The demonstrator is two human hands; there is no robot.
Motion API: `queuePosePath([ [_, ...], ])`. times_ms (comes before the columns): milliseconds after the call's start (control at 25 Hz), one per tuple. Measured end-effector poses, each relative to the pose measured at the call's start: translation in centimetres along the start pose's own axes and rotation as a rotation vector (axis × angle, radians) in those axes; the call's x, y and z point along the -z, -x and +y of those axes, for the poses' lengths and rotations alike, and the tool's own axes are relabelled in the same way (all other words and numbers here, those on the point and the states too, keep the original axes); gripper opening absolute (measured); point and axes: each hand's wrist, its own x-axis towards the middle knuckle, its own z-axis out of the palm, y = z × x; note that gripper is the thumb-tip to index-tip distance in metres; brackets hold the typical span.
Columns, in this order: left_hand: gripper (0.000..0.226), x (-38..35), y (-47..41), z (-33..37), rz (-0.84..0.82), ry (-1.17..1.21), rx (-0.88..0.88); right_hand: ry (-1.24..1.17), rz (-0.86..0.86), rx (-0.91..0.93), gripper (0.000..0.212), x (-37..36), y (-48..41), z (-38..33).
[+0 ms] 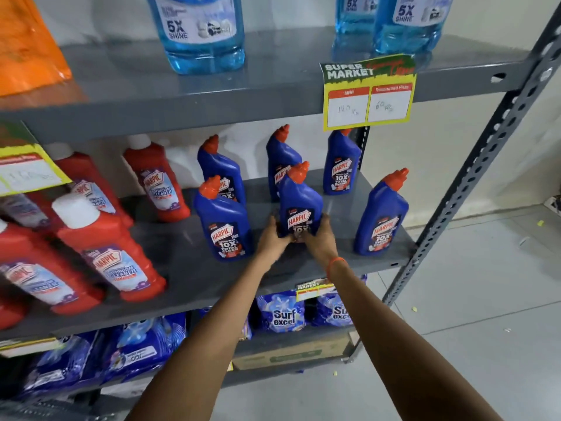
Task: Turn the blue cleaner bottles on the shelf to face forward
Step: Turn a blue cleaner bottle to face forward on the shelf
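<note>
Fingers of left hand (273, 235) and right hand (320, 235) wrapped around blue bottle (300, 205), upright on shelf (194, 268)

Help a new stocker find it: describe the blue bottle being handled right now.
On the grey middle shelf, right of the red bottles, stand six blue Harpic bottles. Yours is the front-centre bottle, the only one with the left hand and right hand clasping its base.

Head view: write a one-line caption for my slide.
Both hands, left hand and right hand, grip the base of a blue cleaner bottle on the grey shelf, label facing forward.
</note>
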Motion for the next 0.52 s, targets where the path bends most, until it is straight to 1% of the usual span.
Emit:
queuePosePath([
  [80,0.051,0.3,-0.1,-0.2,-0.018,0.015,-0.004,0.083,-0.087,0.022,0.052,1.2,-0.2,0.0],
  [120,0.049,0.2,0.1,-0.3,-0.017,0.013,-0.006,0.107,-0.108,0.035,0.053,1.7,-0.3,0.2],
  [280,0.043,-0.4,2.0,-1.3,-0.004,0.002,-0.052,0.215,-0.172,0.104,0.059,3.1,0.8,1.5],
  [520,0.043,-1.1,5.0,-1.8,0.03,0.034,-0.092,0.229,-0.286,0.157,0.064,4.8,1.7,2.8],
])
